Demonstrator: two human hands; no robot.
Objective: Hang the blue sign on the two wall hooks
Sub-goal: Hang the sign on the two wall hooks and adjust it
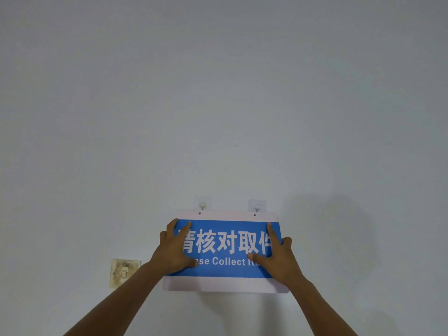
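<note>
The blue sign [225, 247], with white borders and white lettering, is held flat against the pale wall low in the head view. My left hand [173, 249] grips its left edge, fingers spread over the face. At the sign's right edge, my right hand [278, 258] holds it the same way. Two clear adhesive hooks, the left hook [202, 204] and the right hook [256, 207], are stuck to the wall just above the sign's top border. Two small holes sit in the top border, each just below a hook. Whether the hooks pass through the holes I cannot tell.
A stained, yellowed wall switch plate [124, 271] sits left of the sign, beside my left forearm. The plain pale wall [218, 105] fills everything else in view.
</note>
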